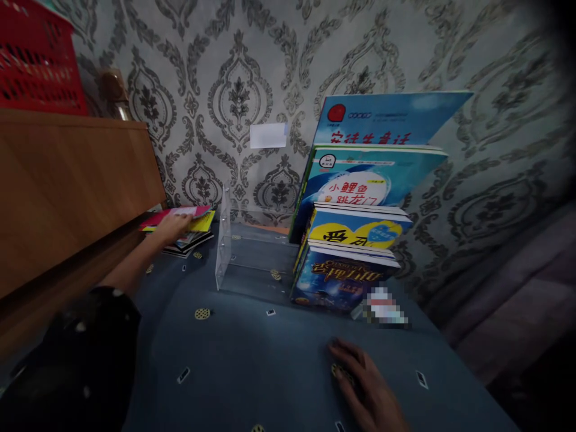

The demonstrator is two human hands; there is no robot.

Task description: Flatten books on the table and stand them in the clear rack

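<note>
My left hand (173, 228) reaches to the far left of the table, its fingers closed over the near edge of a pink book (198, 212). Under it lie a yellow book (203, 223) and a small pile of other books (191, 243). My right hand (366, 387) is low over the table at the front right, fingers apart and holding nothing. Beyond it, several books stand in stepped rows, including a dark blue book (328, 279), a blue and yellow book (360, 228), a teal book (360, 180) and a tall blue book (391, 117). They rest in a clear plastic rack (222, 246), at its right end.
A dark blue cloth (234, 366) with pineapple prints covers the table. A wooden cabinet (76, 180) stands on the left with a red basket (40, 66) on top. Patterned wallpaper (234, 90) carries a white paper (268, 135). A pixelated item (384, 307) lies beside the books.
</note>
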